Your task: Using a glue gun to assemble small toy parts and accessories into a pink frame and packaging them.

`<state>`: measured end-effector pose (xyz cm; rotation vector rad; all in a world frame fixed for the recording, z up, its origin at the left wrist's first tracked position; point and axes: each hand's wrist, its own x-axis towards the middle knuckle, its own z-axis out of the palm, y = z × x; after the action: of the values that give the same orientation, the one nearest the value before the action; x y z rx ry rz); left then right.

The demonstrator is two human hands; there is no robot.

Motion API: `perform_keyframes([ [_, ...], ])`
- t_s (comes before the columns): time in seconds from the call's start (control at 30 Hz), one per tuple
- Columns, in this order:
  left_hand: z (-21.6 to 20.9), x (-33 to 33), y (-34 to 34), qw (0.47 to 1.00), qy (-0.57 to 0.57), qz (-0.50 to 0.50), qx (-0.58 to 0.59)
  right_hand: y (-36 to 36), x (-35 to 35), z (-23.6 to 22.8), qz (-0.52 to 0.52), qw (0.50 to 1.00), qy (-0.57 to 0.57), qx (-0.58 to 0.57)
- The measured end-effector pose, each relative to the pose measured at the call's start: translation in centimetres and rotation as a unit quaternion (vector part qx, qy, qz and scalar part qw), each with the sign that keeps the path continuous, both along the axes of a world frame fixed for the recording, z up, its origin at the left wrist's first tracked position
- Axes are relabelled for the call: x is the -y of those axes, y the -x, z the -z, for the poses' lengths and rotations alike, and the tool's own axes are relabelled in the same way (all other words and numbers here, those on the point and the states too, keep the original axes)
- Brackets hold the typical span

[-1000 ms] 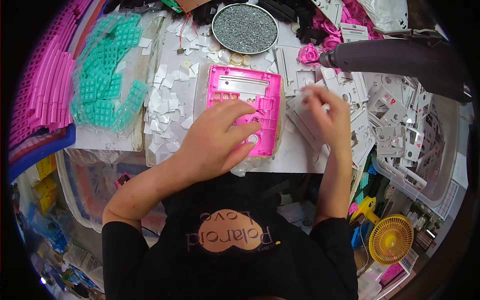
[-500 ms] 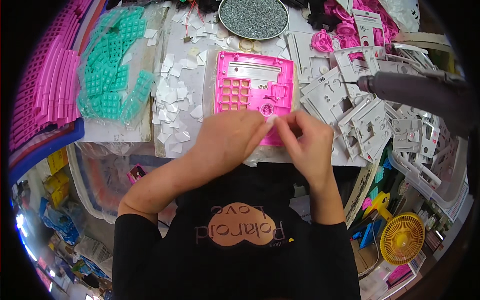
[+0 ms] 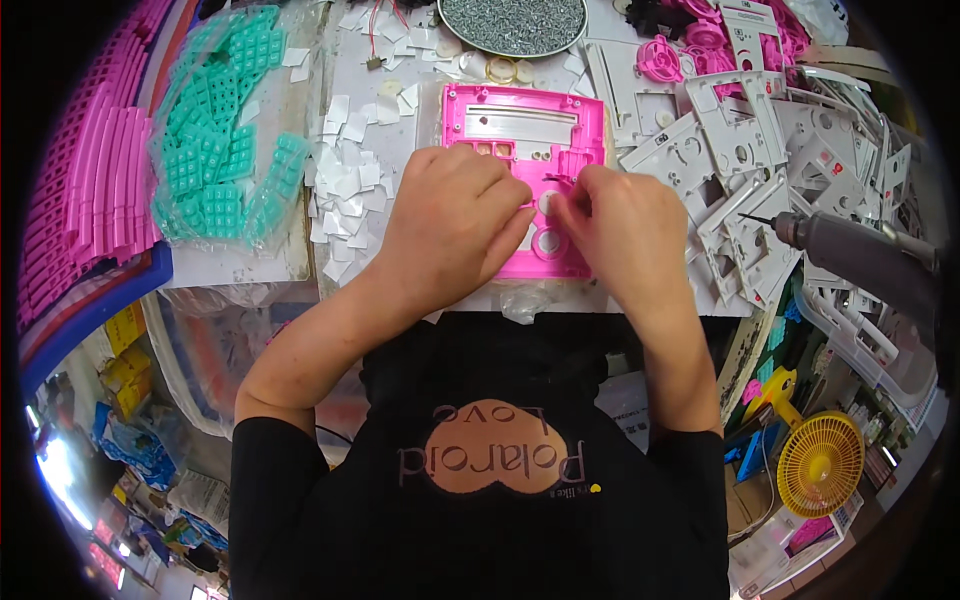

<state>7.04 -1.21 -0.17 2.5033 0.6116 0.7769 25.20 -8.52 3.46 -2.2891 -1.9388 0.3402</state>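
A pink plastic housing (image 3: 592, 112) lies face down on the table in front of me, with a button grid, a long pale strip and round recesses in it. My left hand (image 3: 462, 215) is over its left side, covering most of the grid, with fingers curled and thumb pressed against them. Across the recesses, my right hand (image 3: 632, 225) pinches thumb and fingertips together at the housing's right part. Whatever either hand holds is hidden. Between the hands a white round piece (image 3: 547, 203) shows in the housing, above a round ring (image 3: 547, 242).
White paper squares (image 3: 350, 190) are scattered on the left, beside bagged teal button pads (image 3: 215, 150) and stacked pink grids (image 3: 110, 190). A tray of screws (image 3: 515, 25) stands behind. White panels (image 3: 735, 150) pile up rightward, where an electric screwdriver (image 3: 850, 245) hangs over them.
My hands have parted from their shared pinch on a small white piece and moved farther over the housing. The lower recesses now show. The screwdriver appears lower, and the whole view has shifted slightly.
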Motion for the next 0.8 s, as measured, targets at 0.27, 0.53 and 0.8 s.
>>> perform_keyframes([
  [0.27,-0.1,-0.3,0.2,1.000,-0.001,0.019,-0.007,-1.5,-4.4,-1.3,-0.179,0.977,0.051,0.100],
  [0.53,-0.9,-4.9,-0.3,0.999,-0.028,-0.041,0.005,-3.4,-0.9,-4.2,-0.055,0.978,0.007,-0.203],
  [0.8,1.0,-16.7,-9.0,0.975,-0.143,-0.050,-0.165,-8.9,-5.5,-8.0,-0.085,0.660,-0.503,-0.552],
])
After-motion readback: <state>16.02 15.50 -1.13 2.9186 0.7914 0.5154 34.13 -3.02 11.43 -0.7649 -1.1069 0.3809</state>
